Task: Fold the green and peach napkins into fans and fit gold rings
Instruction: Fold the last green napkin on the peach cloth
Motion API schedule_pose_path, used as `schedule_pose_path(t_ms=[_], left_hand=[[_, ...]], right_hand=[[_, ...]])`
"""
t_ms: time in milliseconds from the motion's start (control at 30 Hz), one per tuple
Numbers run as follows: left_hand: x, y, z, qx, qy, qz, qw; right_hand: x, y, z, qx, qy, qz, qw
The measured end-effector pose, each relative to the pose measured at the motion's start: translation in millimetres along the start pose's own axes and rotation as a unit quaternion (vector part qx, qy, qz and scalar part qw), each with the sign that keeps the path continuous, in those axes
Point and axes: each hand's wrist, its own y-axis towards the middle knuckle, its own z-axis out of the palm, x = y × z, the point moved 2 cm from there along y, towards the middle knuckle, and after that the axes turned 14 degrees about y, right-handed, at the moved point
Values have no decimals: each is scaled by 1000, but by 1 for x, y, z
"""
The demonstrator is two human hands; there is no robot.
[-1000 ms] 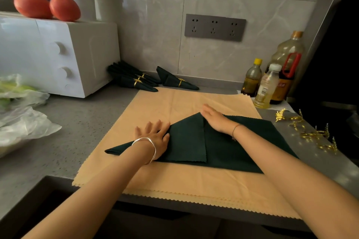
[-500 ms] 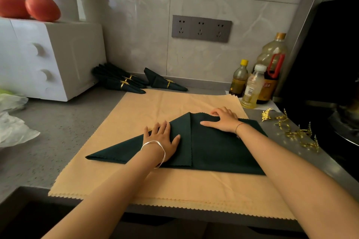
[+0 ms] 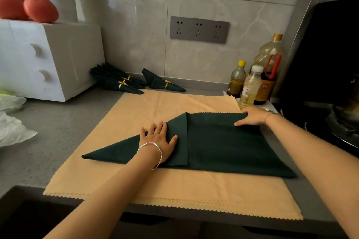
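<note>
Green napkin [image 3: 223,145] lies on the peach napkins [image 3: 174,186], under both hands. Left hand [image 3: 158,141], flat with fingers spread, pins the folded flap, likely to hold the crease. Right hand [image 3: 250,117] rests flat on the far corner, well apart.

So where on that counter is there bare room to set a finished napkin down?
Bare grey counter lies between the white appliance, the plastic bags and the peach napkins' left edge. The peach strip behind the green napkin is free. The right is crowded: bottles stand by the right hand.
</note>
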Motion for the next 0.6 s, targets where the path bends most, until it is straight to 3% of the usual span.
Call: schedule_pose_path(t_ms=[133,300,433,600], left_hand=[[0,0,0,10,2,16,1000],[-6,1,-7,-3,18,82,996],[-19,-2,-8,17,-12,132,991],[-25,-7,-9,25,-4,147,989]], right_hand=[[-17,-21,-17,-47,44,-49,997],[21,-89,0,-203,172,-180,947],[53,-138,61,-129,218,-249,935],[62,-158,117,-50,196,-295,934]])
